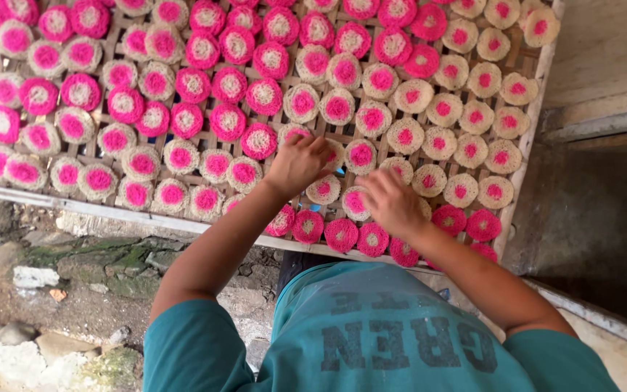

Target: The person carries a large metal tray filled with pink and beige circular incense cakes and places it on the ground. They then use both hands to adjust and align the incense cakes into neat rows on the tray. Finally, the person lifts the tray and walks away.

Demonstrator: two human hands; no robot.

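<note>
Big woven drying rack [524,156] fills the top of the view, w/ its long axis running left-right and a pale frame rail along the near edge. It is packed w/ round noodle-like discs in rough rows: deep pink rims w/ pale centres toward the left and top, pale rims w/ pink centres [471,150] toward the right, and all-pink ones [341,234] on the near edge.

Below it, the person's teal shirt [371,341] carries dark block lettering across the chest, upside-down from this view. There are no packages or signs elsewhere. Mossy stone ground [74,290] sits at lower left, and a grey concrete wall [604,51] at right.

Both arms reach up from the bottom of the view to the rack's near-middle. Left hand [299,163] is curled, knuckles up, fingers tucked down onto a pale disc; can't tell if it's pinched or just touched. Right hand [393,203] lies flat-ish, fingers pointing up-left, resting over a pale disc w/ pink centre [355,203] just beside its fingertips; grip not clear either.

The 2 hands are near each other. A pale disc [324,190] lies between them, closer to the left hand, directly below its knuckles.
</note>
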